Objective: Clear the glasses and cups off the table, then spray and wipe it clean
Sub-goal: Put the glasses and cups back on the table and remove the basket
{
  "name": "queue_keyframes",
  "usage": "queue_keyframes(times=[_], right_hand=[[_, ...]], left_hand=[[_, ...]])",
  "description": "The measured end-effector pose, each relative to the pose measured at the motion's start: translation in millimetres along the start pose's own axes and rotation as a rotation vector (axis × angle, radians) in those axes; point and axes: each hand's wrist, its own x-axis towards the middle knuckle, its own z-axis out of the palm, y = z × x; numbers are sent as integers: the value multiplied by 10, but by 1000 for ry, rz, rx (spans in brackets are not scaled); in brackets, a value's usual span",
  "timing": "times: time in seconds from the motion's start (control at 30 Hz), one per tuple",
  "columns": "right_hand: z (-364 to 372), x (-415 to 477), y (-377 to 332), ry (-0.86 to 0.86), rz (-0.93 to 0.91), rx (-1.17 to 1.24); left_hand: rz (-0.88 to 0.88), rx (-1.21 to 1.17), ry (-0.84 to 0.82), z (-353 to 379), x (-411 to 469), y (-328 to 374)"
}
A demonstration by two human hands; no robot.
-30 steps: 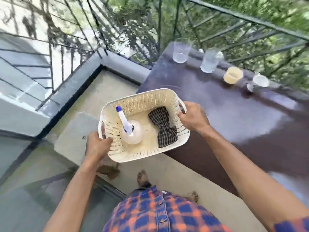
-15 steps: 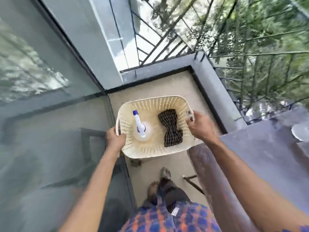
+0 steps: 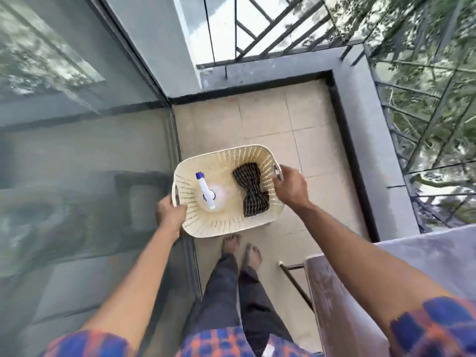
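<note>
Cream-coloured perforated plastic forms the basket (image 3: 230,229), which a person holds by both ends above the pale tiled floor (image 3: 270,117) of a narrow balcony. The left hand (image 3: 168,215) has its fingers (image 3: 180,210) curled over the rim at the left end, beside the handle loop there, and the right hand (image 3: 291,186) grips the handle at the right end with its fingers wrapped round it. Inside the basket a clear spray bottle (image 3: 219,195) with a white and blue nozzle stands on the left side, and a dark checked cloth (image 3: 251,193) lies crumpled on the right side, apart from the bottle. The table (image 3: 432,253) shows only as a corner at the lower right, under the right forearm and well apart from the basket. A glass door (image 3: 77,150) runs along the left, and a dark metal railing (image 3: 283,29) closes the far end and the right side.
</note>
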Motion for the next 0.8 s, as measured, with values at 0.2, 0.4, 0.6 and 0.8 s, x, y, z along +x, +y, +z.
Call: queue_keyframes(times=[0.2, 0.4, 0.6, 0.8], right_hand=[[221, 155, 115, 8, 50, 43], [238, 242, 136, 15, 51, 71], [212, 260, 140, 10, 50, 59], [167, 268, 86, -85, 153, 64]], left_hand=[[-4, 33, 16, 140, 241, -77], [64, 12, -39, 102, 372, -71], [61, -20, -107, 49, 462, -94], [75, -86, -101, 38, 399, 37]])
